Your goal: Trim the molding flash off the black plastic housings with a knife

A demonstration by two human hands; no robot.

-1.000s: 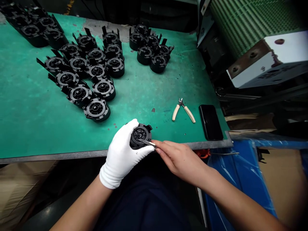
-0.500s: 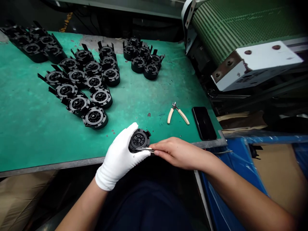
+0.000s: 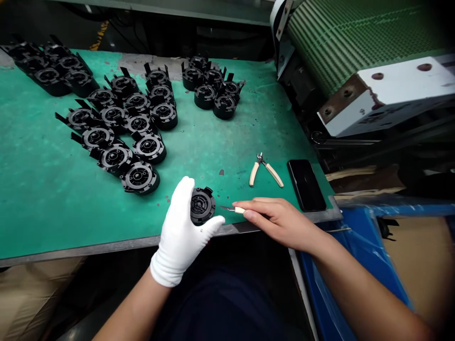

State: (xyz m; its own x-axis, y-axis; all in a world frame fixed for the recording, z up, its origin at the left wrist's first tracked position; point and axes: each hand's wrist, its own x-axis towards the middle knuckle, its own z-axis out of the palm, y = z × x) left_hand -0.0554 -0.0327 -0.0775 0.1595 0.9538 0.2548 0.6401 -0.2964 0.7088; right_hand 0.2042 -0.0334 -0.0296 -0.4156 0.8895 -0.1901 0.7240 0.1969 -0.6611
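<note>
Presently, a bare right hand [image 3: 280, 220] pinches a slim knife with a thin metal blade and a pale handle [image 3: 239, 210] tightly between thumb and fingers. The blade's tip points left, just beside a round black plastic part [image 3: 202, 206] but apart from it. That part sits in the crook of the white-gloved left hand [image 3: 180, 232], by the near edge of a green table top [image 3: 199, 147]. The glove cradles it loosely: the thumb is spread away from the rim, and some fingers are hidden behind it.

Work on this single piece looks under way, judging by how near the blade is; whether any of it remains cannot be told. Many similar black parts [image 3: 140, 177] stand in clusters beyond the left hand's grip, ahead and to its left, and nothing visible separates finished from unfinished ones.

The part's upturned face is dark, with concentric rings around a small raised centre and deeper recesses between. A tab juts from its far side. Finer marks are too small to tell.

Beyond the knife grip, metal cutting pliers with cream handles [image 3: 254, 173] lie spread; to their right rests a black phone [image 3: 306, 184].
</note>
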